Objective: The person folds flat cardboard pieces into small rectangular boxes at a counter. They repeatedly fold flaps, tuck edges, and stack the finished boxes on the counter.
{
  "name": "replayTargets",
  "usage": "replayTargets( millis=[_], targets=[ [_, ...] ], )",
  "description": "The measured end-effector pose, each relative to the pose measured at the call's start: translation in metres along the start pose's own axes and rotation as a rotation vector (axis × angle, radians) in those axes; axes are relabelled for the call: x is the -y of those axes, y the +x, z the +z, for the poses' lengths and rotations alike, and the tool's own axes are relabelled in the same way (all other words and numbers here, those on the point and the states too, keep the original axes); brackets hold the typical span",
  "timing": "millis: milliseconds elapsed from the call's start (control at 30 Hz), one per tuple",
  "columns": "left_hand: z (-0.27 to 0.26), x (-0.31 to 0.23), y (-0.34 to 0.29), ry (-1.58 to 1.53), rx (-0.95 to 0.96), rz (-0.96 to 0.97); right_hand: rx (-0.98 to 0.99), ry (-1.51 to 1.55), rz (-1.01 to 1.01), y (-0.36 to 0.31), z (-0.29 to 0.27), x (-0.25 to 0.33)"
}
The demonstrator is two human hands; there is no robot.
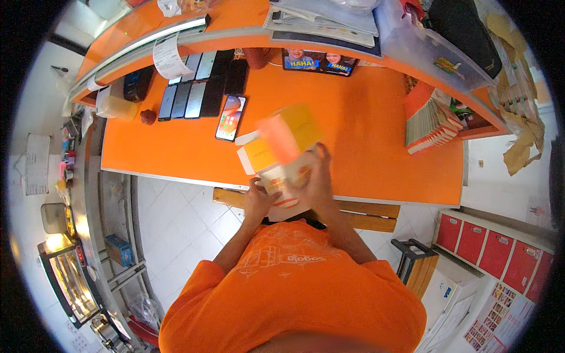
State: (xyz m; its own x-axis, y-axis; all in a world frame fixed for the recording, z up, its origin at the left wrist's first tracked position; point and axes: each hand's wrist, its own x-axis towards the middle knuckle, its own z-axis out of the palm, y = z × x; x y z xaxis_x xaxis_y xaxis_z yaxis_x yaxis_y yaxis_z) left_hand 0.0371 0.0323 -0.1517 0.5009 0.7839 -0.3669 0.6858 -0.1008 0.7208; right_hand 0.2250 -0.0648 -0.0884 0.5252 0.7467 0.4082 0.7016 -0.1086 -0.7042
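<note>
Over the near edge of the orange table (365,153), both my hands grip a small cardboard box (272,176), white with yellow-orange faces. Its flaps stand open on the far side, and its upper part is smeared by motion. My left hand (259,200) is closed on the lower left side of the box. On the opposite side, the fingers of my right hand (318,182) are wrapped round it. What the box contains, if anything, cannot be made out. Just beyond it lies a phone (230,117) with a lit screen.
Several more phones (194,99) lie in rows at the back left, beside a brown lump (148,116). A tablet (319,62) stands under the raised shelf (235,38). Stacked booklets (428,123) fill the right side. A wooden bench (368,217) is below the table's edge.
</note>
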Motion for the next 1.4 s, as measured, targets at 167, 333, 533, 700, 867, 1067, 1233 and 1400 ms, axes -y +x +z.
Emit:
replayTargets(
  millis=[167,333,533,700,867,1067,1233,1400],
  targets=[
    [0.011,0.008,0.000,-0.125,0.057,0.076,0.302,-0.374,0.157,-0.022,0.043,0.016],
    [-0.005,0.033,-0.010,-0.628,0.284,-0.024,0.255,-0.300,-0.039,-0.042,0.050,-0.006],
    [0.004,0.021,0.027,-0.211,0.014,-0.088,0.488,-0.339,-0.041,-0.039,0.061,-0.025],
    [-0.005,0.008,0.036,-0.319,0.092,-0.187,0.512,0.382,0.552,0.064,0.007,-0.131],
    [-0.004,0.002,0.025,-0.385,0.020,-0.105,-0.385,-0.756,0.025,0.226,-0.098,-0.266],
    [0.000,0.004,0.024,-0.420,-0.029,-0.106,0.029,-0.921,0.275,0.268,-0.116,-0.314],
    [0.003,0.015,0.028,-0.443,0.002,-0.124,-0.093,-0.869,0.336,0.268,-0.109,-0.316],
    [0.005,0.020,0.031,-0.401,0.022,-0.182,-0.415,-0.853,0.060,0.259,-0.117,-0.314]
  ],
)
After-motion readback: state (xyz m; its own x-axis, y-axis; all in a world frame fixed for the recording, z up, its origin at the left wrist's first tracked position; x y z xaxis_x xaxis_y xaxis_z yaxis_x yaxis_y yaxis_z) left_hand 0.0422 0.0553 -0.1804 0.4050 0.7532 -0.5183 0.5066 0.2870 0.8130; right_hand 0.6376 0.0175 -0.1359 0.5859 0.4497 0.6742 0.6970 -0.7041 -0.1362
